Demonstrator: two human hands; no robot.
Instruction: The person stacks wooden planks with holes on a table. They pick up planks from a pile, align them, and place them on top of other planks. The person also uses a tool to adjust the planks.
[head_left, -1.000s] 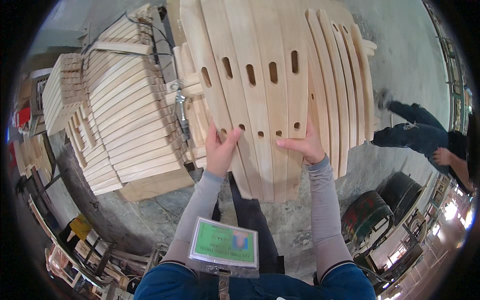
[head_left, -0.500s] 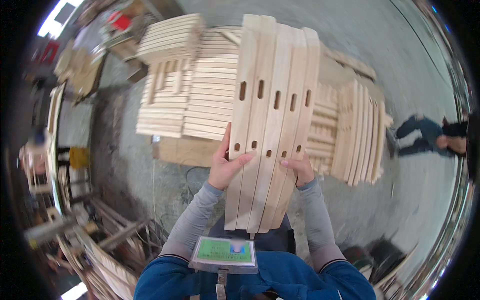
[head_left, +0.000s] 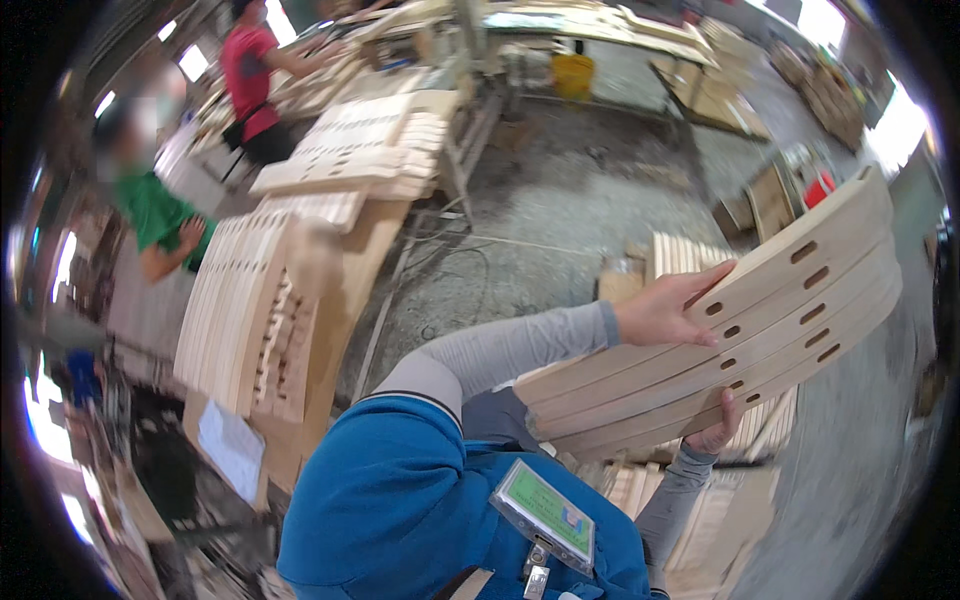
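Note:
Pressed side by side, several pale wooden slats [head_left: 770, 300] with slotted holes lie across between my hands, raised in front of my body. My left hand [head_left: 668, 306] grips their far edge, thumb over the top face. From the near edge my right hand [head_left: 716, 425] clamps the same slats, thumb on top and the other fingers mostly hidden beneath. Below them, partly covered, are stacked wooden pieces [head_left: 690, 252] near the far end and more wooden pieces [head_left: 700, 520] by my right forearm.
To the left runs a workbench [head_left: 372, 265] bearing stacks of slotted slats [head_left: 235, 290] and a white sheet [head_left: 230, 450]. A person in green [head_left: 160, 215] and a person in red [head_left: 255, 75] are beyond it. A yellow bucket [head_left: 573, 76] stands under the far table.
My view has swung left, bringing the workbench and two people in. The slats, upright in view before, now slant toward the upper right, still held by both hands.

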